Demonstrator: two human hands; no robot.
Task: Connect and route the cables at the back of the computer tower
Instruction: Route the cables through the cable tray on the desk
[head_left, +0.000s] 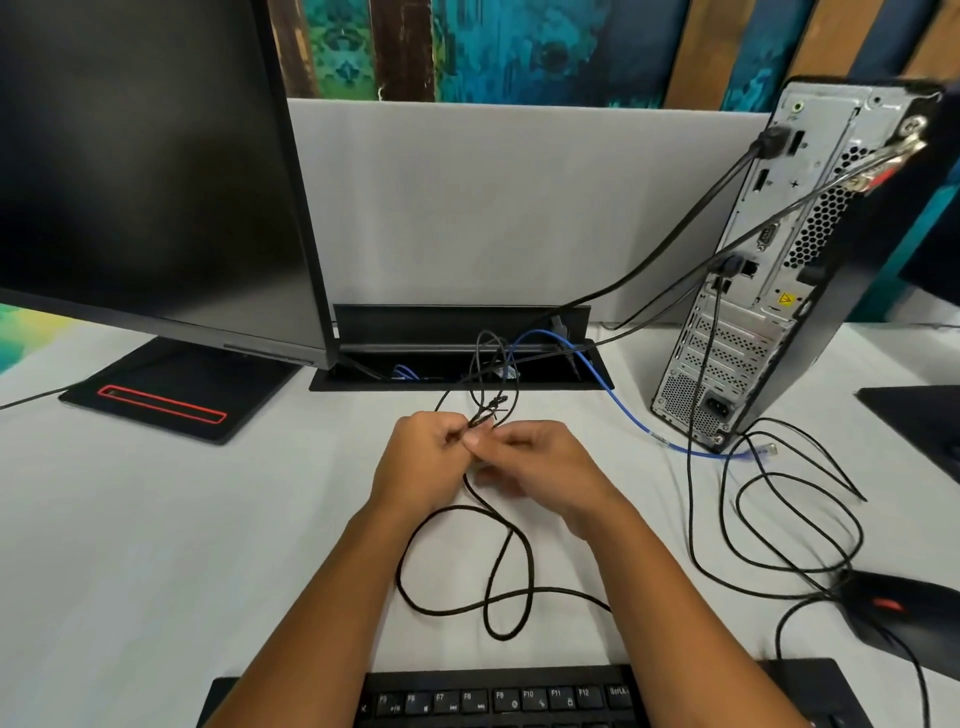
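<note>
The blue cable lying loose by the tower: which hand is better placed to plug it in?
Probably the right hand. The blue cable, its free end and the tower all sit on that side; the left hand is farther. Both hands are pinching the black cable.

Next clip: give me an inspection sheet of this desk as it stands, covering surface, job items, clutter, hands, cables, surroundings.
Surface: white desk with an open cable hatch.
Job's things: computer tower upright at right, rear ports facing the camera, several plugs seated.
Clutter: keyboard, mouse, monitor.
Hands: left hand and right hand pinch a thin black cable.
Cables: blue cable lies unplugged; black loops sprawl on the desk.
Surroundings: grey divider panel.
</note>
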